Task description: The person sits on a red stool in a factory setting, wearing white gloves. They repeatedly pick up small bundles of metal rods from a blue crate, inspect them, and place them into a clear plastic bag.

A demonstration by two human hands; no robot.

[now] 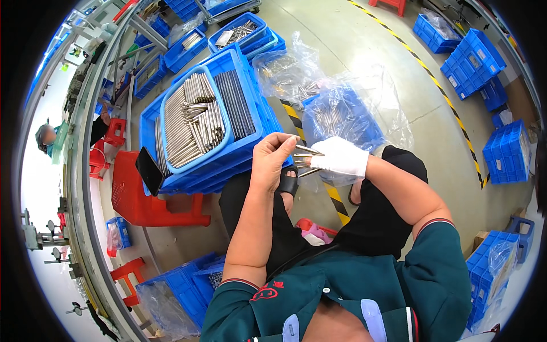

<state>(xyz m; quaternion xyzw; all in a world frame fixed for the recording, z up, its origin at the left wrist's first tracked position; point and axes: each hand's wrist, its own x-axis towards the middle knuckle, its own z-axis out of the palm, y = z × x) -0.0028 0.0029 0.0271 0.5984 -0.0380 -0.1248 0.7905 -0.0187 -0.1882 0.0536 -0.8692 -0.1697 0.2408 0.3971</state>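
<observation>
"What are your hands doing?"

"My bare left hand (pixel 276 155) is pinching, as far as I'm able to tell, the end of one of several slim metal rods (pixel 309 150). My right hand (pixel 342 158), wearing a white glove, is gripping the others, whose tips are pointing toward my left."

"What is lying around them?"

"Left of my left hand and farther out, a pale-blue tray (pixel 228 126) is holding rows of silvery rods (pixel 196 108) and sitting on stacked blue crates (pixel 228 162). Dark rods (pixel 235 102) are lying along its right side. A black phone-like slab (pixel 149 172) is leaning at the stack's near-left corner. Just beyond my right hand, clear plastic (pixel 393 102) is draping over another blue crate (pixel 373 128)."

"What could be going wrong?"

"In my judgement, a smooth rod could be slipping to the floor (pixel 447 165) if my pinch is loosening too soon. The narrow tips could be pricking my left fingers, since no glove is covering them. A bump to the stack could be toppling that slab."
</observation>
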